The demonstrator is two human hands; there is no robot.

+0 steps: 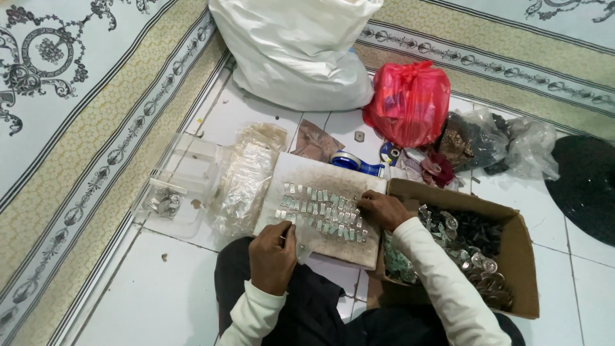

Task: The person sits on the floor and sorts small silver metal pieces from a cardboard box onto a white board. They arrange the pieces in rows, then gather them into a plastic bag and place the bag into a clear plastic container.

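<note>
A worn white board (320,176) lies on the floor in front of my knees, with several small clear packets (320,211) laid on it in rows. My left hand (272,256) rests at the board's near left edge, fingers closed on what looks like a small packet. My right hand (383,208) touches the right end of the rows, fingertips down on the packets; whether it holds one I cannot tell. An open cardboard box (522,256) full of small metal and dark parts sits right of the board, under my right forearm.
A pile of clear plastic bags (243,179) and a clear lidded tray (173,192) lie left of the board. Behind are a blue tape dispenser (355,163), a red plastic bag (410,102), a big white sack (295,51), clear bags with dark items (493,144) and patterned carpets (77,115).
</note>
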